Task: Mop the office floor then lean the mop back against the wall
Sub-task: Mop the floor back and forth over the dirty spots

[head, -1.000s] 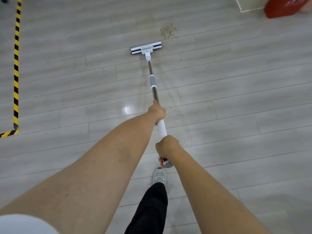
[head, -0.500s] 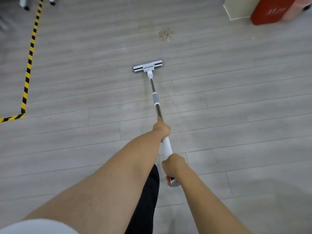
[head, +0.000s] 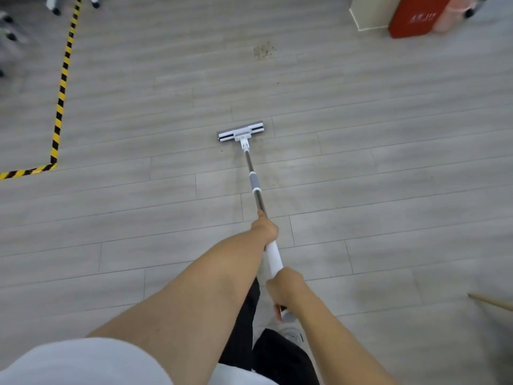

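Grip comes first: the left hand [head: 265,227] is wrapped round the mop [head: 273,257] where the white part of the pole meets the shiny metal part. Its thumb lies along the metal. The right hand [head: 284,287] is curled round the pole lower down, close to the end nearest the person. A bit of white pole shows between the two hands. Both arms reach out in front of the body.

Under the hands there are black trouser legs [head: 277,357] and a pale shoe [head: 291,333]. A white sleeve [head: 83,362] shows at the bottom left.

The pole runs forward and down, past a grey ring [head: 253,181], to the mop head [head: 240,132]. The mop head lies flat on the grey plank floor [head: 388,162], out in front of the person. The planks just behind it look a bit darker and have small specks on them.

Farther ahead, well apart from the mop head, there is a patch of brown dirt [head: 263,50]. Yellow and black tape [head: 62,87] runs down the floor on the left and turns a corner. Chair wheels [head: 55,9] stand near the top of the tape.

At the top right a red box [head: 413,20] stands between a cream box [head: 369,12] and something pink [head: 449,15]. Only their sides show, so I cannot tell what is inside them. A thin wooden stick [head: 491,301] pokes in from the right edge.
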The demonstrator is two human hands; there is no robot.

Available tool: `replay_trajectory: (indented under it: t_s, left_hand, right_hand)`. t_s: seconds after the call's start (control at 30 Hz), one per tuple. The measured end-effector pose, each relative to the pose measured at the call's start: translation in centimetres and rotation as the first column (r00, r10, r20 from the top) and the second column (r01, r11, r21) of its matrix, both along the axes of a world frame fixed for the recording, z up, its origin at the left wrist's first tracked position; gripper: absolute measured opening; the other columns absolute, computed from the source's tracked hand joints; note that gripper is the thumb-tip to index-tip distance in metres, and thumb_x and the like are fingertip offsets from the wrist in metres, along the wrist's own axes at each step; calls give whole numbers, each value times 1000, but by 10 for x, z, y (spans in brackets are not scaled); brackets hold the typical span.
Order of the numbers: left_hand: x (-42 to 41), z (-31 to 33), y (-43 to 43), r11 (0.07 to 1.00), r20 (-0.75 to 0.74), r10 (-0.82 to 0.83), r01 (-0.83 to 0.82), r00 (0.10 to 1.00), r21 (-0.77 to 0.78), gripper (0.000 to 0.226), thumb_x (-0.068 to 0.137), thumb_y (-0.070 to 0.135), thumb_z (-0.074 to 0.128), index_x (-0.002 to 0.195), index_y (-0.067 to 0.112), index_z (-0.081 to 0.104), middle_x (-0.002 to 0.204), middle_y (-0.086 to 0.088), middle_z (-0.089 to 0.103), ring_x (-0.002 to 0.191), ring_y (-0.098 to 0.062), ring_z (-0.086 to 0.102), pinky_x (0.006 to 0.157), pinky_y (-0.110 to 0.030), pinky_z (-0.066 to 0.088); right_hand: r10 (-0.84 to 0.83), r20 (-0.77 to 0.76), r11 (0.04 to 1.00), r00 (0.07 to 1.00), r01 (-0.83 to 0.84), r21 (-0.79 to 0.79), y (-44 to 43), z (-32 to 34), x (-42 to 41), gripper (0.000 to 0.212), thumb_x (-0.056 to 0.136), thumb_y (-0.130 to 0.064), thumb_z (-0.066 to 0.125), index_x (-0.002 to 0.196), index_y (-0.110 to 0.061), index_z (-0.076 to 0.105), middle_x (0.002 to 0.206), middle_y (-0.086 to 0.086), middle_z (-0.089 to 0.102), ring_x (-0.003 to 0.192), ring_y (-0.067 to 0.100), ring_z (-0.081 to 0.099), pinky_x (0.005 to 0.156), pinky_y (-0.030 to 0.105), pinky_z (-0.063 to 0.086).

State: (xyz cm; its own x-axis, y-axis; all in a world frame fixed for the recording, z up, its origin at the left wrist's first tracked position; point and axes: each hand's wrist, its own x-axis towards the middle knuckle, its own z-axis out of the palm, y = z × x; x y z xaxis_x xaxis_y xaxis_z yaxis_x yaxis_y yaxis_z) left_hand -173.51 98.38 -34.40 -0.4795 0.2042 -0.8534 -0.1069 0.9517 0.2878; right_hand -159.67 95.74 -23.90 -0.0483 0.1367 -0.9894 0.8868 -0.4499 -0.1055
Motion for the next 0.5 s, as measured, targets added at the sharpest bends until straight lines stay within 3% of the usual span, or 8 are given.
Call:
replay_trajectory:
  t_s: [0.07,0.17,0.3,0.37,0.5]
  left_hand:
    - [-9,7,8,999,1,33,-33,999,21,81,99,13,45,160,32,-4,126,-14,55,94,-32,62,69,-41,60]
    - [-24,11,14,997,16,65,-66,998,49,79,100,14,44,161,32,-3,131,-14,52,100,-34,63,78,-48,61]
    - [-50,3,27,997,15,68,-68,998,34,78,100,13,43,161,33,-3,128,-14,53,99,-33,63,76,-46,61]
    - [-71,0,37,996,3,73,-73,997,48,77,100,12,43,160,33,0,124,-14,55,97,-33,62,70,-42,59]
    - [-118,-3,57,996,-2,78,-77,997,52,73,98,11,44,159,30,9,121,-14,55,98,-33,63,65,-42,58]
  right_hand:
    - [-23,14,999,1000,23,-24,9,4,-11,14,97,-5,47,108,-7,56,77,10,50,57,17,41,34,15,38]
    - [80,25,997,997,-80,14,18,9,-32,18,96,-6,49,113,-6,55,76,10,53,54,18,44,33,18,39]
    - [145,-17,988,989,-144,50,28,7,-59,9,98,-7,49,105,-5,52,73,10,55,49,19,49,30,15,37]
    - [94,-19,994,995,-93,56,37,5,-78,4,97,-6,48,98,-5,52,72,10,55,47,18,50,32,17,38]
    - [83,-112,994,990,-74,77,60,-3,-124,16,98,-9,50,82,-11,50,74,7,55,52,18,56,33,18,44]
